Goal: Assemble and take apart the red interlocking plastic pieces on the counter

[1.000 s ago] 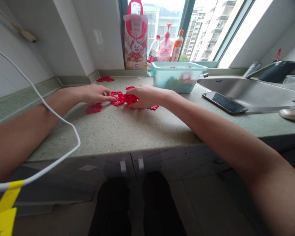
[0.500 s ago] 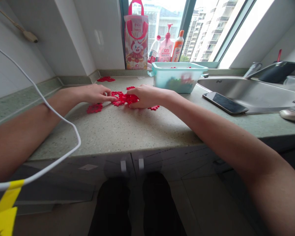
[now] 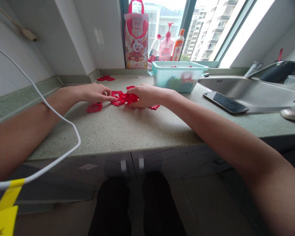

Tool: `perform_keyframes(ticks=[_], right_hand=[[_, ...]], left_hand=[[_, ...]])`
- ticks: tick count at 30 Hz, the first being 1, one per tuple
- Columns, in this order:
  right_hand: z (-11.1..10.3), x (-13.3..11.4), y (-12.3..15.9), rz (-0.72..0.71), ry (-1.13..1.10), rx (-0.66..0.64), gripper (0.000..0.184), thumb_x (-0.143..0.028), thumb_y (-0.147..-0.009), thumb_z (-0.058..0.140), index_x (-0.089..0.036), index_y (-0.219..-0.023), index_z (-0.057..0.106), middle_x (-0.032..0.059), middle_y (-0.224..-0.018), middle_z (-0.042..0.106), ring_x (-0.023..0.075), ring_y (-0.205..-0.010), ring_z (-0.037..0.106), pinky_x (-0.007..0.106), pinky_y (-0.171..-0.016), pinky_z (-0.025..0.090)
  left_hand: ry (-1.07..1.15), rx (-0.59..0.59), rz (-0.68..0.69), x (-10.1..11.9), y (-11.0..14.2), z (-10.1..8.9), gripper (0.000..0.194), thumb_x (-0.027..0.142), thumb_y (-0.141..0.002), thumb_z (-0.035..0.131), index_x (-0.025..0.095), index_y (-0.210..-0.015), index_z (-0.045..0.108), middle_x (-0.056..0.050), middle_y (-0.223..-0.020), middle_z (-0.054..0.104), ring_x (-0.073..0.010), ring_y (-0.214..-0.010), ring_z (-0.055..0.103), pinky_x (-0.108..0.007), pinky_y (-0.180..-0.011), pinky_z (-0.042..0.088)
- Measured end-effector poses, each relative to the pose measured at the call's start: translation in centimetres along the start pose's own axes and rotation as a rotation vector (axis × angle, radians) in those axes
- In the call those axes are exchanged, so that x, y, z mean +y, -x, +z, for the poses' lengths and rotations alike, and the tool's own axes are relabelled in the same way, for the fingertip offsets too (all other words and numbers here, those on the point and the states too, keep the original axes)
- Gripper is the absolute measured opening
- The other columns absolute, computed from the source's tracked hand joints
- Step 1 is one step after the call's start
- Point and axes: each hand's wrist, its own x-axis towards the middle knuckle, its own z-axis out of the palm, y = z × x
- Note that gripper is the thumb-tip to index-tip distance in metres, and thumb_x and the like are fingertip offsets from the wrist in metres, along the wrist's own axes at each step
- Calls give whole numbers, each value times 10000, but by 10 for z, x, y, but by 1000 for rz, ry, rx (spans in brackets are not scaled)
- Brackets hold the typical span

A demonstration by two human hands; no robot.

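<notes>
Red snowflake-shaped plastic pieces lie on the speckled counter (image 3: 127,131). My right hand (image 3: 147,95) is closed around a red plastic piece (image 3: 132,98), thumb on the near side and fingers on the far side. My left hand (image 3: 97,93) pinches the left edge of a joined red piece (image 3: 118,101) that meets the one in my right hand. Left of it a loose red piece (image 3: 94,107) lies flat below my left wrist. Another red piece (image 3: 154,107) shows partly from under my right hand. One more red piece (image 3: 130,87) sits just behind the hands.
A pale teal bin (image 3: 178,77) with coloured pieces stands behind my right wrist. Further right are a phone (image 3: 226,102) and a steel sink (image 3: 260,93). More red pieces (image 3: 106,78) lie at the back wall. A white cable (image 3: 64,118) hangs across my left forearm.
</notes>
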Motion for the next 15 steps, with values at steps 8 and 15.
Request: perform_keyframes(ticks=[8, 15], right_hand=[[0, -2, 0, 13, 0, 6, 263, -463, -994, 736, -225, -1105, 749, 65, -958, 753, 216, -868, 639, 343, -758, 357], [1, -1, 1, 15, 4, 19, 271, -465, -986, 745, -228, -1116, 754, 60, -955, 761, 215, -881, 649, 336, -758, 359]], left_hand=[[-23, -10, 13, 1, 2, 0, 805, 894, -964, 471, 177, -1088, 815, -120, -898, 739, -257, -870, 574, -326, -810, 374], [-64, -7, 4, -4, -4, 3, 842, 883, -1006, 432, 133, -1121, 797, -120, -915, 723, -240, -886, 560, -314, -837, 361]])
